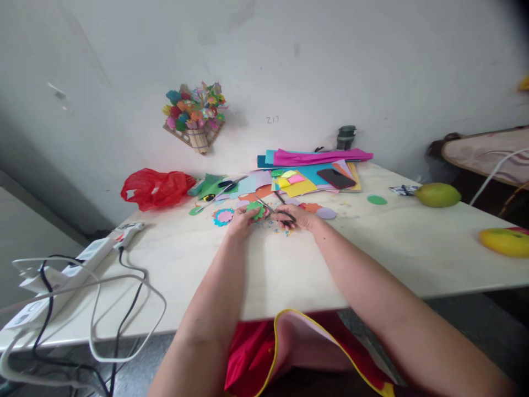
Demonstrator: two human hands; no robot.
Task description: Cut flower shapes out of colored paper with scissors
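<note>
Left of the scissors (pixel 291 216): red bag (pixel 159 188), contents hidden; holder (pixel 198 141) of paper flowers (pixel 194 109); left hand (pixel 242 218) pinching a green flower (pixel 257 209). Right hand (pixel 301 214) grips the handles, fingers partly hidden; far right of them, cut-off yellow fruit (pixel 502 242).

I see soft, fairly even light on the pale wall (pixel 314 71), dull shadow around nine o'clock, a blacked-out corner at two, and slightly blurred yellow fruit (pixel 502 243) at three.

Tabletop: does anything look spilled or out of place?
Small scraps lie scattered by the right hand, like spilled litter. On the right of the table, the green fruit and yellow fruit look odd alongside colored sheets.
</note>
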